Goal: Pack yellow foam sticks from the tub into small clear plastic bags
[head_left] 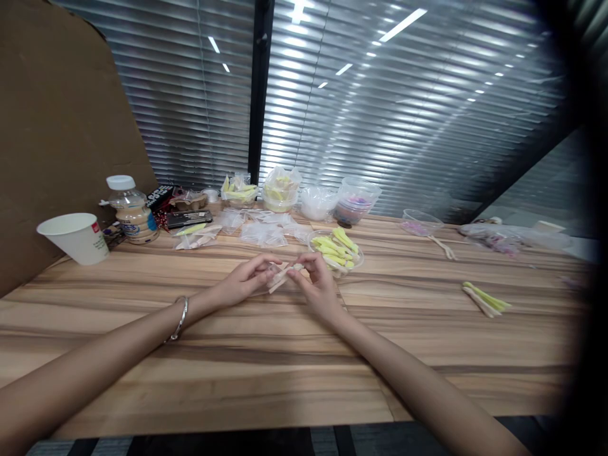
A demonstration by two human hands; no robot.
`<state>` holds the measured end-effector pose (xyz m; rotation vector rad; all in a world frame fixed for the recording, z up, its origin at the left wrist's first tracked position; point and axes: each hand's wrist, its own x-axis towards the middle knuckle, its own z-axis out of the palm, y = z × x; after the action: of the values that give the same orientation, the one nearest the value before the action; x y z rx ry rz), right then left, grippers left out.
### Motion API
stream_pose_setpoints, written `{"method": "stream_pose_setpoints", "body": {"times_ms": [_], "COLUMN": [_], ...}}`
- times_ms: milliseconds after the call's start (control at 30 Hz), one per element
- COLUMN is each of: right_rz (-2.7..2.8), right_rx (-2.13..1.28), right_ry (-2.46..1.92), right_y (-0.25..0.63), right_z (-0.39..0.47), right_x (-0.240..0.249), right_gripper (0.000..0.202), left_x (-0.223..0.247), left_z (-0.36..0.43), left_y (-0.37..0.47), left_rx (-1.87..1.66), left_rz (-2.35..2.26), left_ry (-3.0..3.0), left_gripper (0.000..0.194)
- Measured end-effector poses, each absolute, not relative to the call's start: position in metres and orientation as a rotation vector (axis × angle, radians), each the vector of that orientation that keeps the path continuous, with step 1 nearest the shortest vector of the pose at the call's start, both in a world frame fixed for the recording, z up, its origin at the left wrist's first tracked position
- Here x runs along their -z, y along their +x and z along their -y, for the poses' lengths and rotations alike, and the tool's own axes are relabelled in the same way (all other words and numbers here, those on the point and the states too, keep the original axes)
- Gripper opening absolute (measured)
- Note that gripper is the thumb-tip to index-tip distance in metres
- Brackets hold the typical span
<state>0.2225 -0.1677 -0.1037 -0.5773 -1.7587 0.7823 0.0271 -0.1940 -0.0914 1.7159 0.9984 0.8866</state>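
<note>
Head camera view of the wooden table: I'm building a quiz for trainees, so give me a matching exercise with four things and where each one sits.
Things:
1. white paper cup
2. small plastic bottle with white cap
3. clear plastic bowl of yellow-green sticks
4. loose bundle of yellow and cream sticks

Places:
A. alone on the table's right part
B. just beyond the right hand
C. far left, beside the brown cardboard
D. just right of the cup

Pairs: 1-C, 2-D, 3-B, 4-A
</note>
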Motion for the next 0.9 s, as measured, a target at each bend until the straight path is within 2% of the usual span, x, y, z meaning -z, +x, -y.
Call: {"method": "stream_pose_setpoints", "body": {"times_ms": [133,333,900], "right_rz": [1.631,1.533,1.46], "right_rx": [-0.936,-1.056,-1.024], "right_ry": [-0.603,-0.629,-0.692], "right_y": [0.22,0.219,0.218], "right_z": [0.167,0.164,0.166], "right_x": [0.103,0.101,0.099], "right_gripper": [0.017,0.018,0.016], "left_x": [0.094,0.09,0.092], "left_z": [0.192,0.193,0.19], "left_y": [0.027,0.023,0.017], "left_rx": [-0.787,-0.646,-0.481], "left_rz": [-0.804,-0.669,-0.609], "left_ry": [1.349,1.177,1.009], "left_gripper": [0.05,0.052,0.063]}}
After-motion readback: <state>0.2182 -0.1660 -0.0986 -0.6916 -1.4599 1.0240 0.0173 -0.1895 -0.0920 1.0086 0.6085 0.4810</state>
